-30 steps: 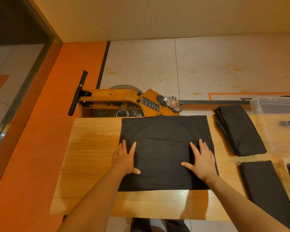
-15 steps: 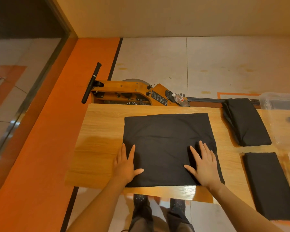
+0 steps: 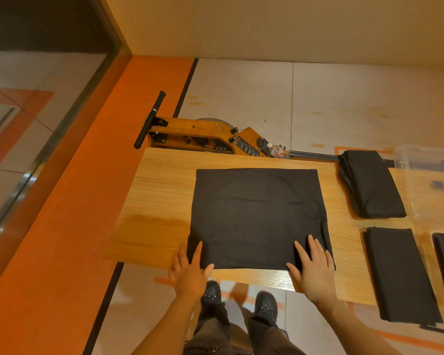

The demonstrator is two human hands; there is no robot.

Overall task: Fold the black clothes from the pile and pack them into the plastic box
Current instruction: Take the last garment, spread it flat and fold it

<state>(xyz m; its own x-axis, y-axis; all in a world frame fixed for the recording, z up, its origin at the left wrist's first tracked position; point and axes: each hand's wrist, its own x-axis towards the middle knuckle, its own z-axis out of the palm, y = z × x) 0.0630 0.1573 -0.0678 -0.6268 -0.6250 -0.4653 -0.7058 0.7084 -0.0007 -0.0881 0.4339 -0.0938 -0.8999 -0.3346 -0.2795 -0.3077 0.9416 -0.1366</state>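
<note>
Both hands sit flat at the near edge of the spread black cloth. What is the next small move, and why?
Probably pinch the near corners and fold the black cloth in half. The left hand and right hand lie flat at its near corners, and it is far wider than the folded pieces beside the plastic box.

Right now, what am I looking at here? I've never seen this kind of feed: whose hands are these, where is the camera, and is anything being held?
There is no machine: a person works with bare hands, and the one camera sits on their head, looking down. On the wooden table lies a flat black cloth. The left hand and right hand lie flat with straight fingers at its near corners, gripping nothing. To the right lie a folded pile and a folded piece, with the clear plastic box at the far right edge. Behind the table stands a wooden exercise machine.
</note>
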